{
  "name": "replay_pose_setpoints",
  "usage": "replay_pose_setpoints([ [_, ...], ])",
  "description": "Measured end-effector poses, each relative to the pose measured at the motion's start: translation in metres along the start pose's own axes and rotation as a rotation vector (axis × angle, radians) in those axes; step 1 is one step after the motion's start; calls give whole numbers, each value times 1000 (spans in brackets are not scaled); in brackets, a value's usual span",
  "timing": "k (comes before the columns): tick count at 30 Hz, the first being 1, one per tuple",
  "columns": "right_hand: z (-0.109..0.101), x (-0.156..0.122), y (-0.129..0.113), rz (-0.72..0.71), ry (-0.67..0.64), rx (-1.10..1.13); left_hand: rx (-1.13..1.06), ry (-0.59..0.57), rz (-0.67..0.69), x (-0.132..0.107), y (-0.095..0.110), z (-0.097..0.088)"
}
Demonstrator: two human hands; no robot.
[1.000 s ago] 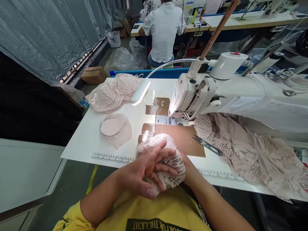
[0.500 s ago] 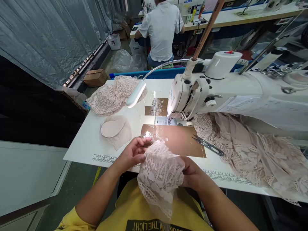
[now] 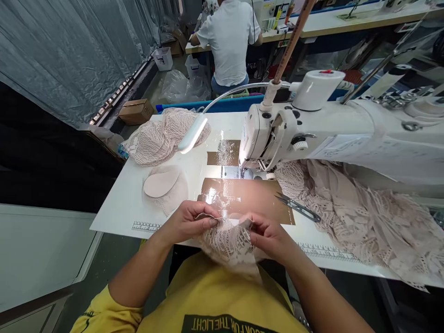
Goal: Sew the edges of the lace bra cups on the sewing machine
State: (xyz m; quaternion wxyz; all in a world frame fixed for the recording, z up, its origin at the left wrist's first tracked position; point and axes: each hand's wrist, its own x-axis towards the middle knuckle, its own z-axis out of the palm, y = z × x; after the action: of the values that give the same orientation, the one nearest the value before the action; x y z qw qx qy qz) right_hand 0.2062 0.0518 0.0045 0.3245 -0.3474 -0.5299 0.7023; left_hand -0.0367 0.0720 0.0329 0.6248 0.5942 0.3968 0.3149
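1. Pale pink lace piece (image 3: 227,243) hangs at the near edge of the white sewing table (image 3: 118,208), held up between both hands.
2. Left hand (image 3: 189,221) pinches its upper left edge, fingers closed on the lace.
3. Right hand (image 3: 268,233) pinches the upper right edge, likewise closed.
4. Metal thread snips (image 3: 294,208) lie just right, on the brown tape patch (image 3: 243,199).
5. White sewing machine (image 3: 312,134) stands behind.

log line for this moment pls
left hand: pinching lace piece | right hand: pinching same piece | snips: on table, untouched
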Motion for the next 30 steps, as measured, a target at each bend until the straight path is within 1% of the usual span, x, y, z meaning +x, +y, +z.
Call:
replay_pose_setpoints([
  [2,2,3,1,10,147,-92,199,76,206,-5,9,3],
  [3,4,4,1,2,192,-119,284,84,295,-8,13,5],
  [4,6,5,1,-10,219,-137,346,64,365,-10,17,8],
  [5,9,6,1,-27,229,-153,384,17,420,-12,21,12],
  [8,16,8,0,-80,240,-274,424,-185,539,-16,32,23],
  [9,18,8,0,-91,252,-331,444,-222,567,-17,36,26],
  [11,20,9,-1,-108,293,-420,497,-224,593,-19,43,32],
  [13,20,9,-1,-122,345,-447,505,-240,582,-19,47,34],
  [14,20,9,-1,-132,366,-446,483,-277,571,-19,47,35],
  [16,19,8,-1,-174,376,-428,435,-341,550,-16,41,36],
  [17,19,7,-1,-204,354,-415,432,-325,546,-14,35,36],
  [18,19,7,-1,-234,327,-398,440,-264,545,-11,28,36],
  [21,19,7,0,-262,267,-357,443,11,490,-1,4,36],
  [22,19,7,1,-247,271,-355,413,76,456,2,-4,36],
  [23,19,7,2,-229,280,-359,372,115,410,4,-10,37],
  [26,15,7,4,-194,271,-387,250,124,243,5,-24,38],
  [28,10,7,2,-189,205,-395,202,116,143,3,-27,38],
  [30,5,6,-1,-177,116,-391,176,134,106,2,-27,39],
])
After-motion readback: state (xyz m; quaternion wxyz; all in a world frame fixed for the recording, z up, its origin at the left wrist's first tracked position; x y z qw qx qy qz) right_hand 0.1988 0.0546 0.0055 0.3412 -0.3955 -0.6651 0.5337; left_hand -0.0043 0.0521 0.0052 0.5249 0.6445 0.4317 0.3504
